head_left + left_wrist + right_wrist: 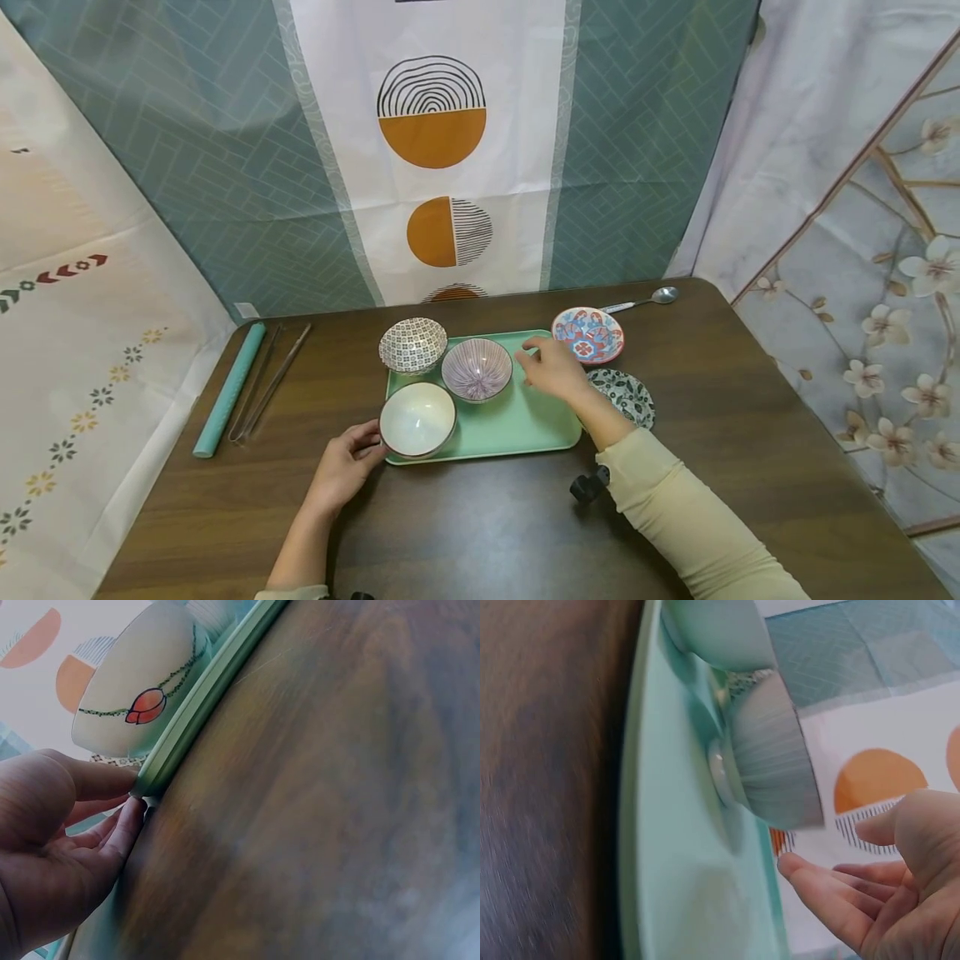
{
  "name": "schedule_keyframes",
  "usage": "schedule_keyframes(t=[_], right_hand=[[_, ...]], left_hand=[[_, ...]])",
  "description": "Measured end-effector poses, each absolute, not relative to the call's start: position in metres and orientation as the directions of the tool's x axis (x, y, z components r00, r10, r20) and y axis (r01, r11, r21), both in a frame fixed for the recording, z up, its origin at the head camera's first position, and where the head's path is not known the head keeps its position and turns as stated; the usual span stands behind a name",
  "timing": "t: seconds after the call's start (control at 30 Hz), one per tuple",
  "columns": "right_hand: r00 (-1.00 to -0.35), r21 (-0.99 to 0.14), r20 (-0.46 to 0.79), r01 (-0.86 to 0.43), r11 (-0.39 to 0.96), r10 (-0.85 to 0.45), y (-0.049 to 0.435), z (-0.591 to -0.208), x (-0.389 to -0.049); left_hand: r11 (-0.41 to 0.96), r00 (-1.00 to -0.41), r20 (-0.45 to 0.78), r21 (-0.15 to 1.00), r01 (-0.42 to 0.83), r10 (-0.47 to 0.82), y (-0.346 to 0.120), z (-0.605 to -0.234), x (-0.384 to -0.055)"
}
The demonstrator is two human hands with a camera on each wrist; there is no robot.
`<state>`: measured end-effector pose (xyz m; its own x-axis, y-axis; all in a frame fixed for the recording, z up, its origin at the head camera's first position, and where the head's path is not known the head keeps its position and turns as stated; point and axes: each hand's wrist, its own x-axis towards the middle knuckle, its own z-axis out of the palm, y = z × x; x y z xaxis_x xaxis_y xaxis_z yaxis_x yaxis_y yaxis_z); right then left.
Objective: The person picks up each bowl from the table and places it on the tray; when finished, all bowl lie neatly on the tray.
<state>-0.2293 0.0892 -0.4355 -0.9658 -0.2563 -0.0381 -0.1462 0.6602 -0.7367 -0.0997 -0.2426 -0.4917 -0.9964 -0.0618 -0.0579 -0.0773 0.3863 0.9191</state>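
Note:
A light green tray [525, 427] lies on the table with three bowls on it. My left hand [347, 468] is at its near left corner; in the left wrist view, thumb and fingers pinch the tray's rim [206, 712]. Just beside that hand stands a cream bowl [417, 419], which shows a red tulip on its outside. Behind it is a bowl with a small brown pattern [412, 345]. My right hand [553, 368] hovers over the tray's right part, fingers apart and holding nothing, to the right of a purple-striped bowl [477, 369].
Right of the tray are a red and blue patterned dish [588, 335], a dark leaf-patterned plate [624, 397] partly under my right forearm, and a spoon [663, 295]. At the left lie a green roll [229, 392] and metal tongs [279, 379]. Curtains hang behind the table.

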Motion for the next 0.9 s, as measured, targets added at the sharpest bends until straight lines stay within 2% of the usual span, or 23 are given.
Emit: schedule_keyframes(t=[0.2,0.37,0.5,0.9], right_hand=[[-0.971,-0.747,-0.01,-0.151,0.647,-0.238,0.109,-0.428,-0.23],[-0.974,-0.741,0.064,-0.192,0.643,-0.217,0.132,-0.421,-0.232],[-0.978,-0.708,0.139,-0.209,0.674,-0.157,0.152,-0.416,-0.236],[-0.973,-0.677,0.23,-0.164,0.718,-0.006,0.204,-0.419,-0.246]], left_hand=[[0.394,-0.996,-0.058,0.916,-0.08,-0.066,-0.243,-0.492,-0.101],[0.397,-0.996,-0.06,0.914,-0.083,-0.069,-0.243,-0.493,-0.101],[0.387,-0.995,-0.071,0.917,-0.093,-0.071,-0.243,-0.492,-0.099],[0.395,-0.994,-0.078,0.913,-0.1,-0.074,-0.244,-0.498,-0.102]])
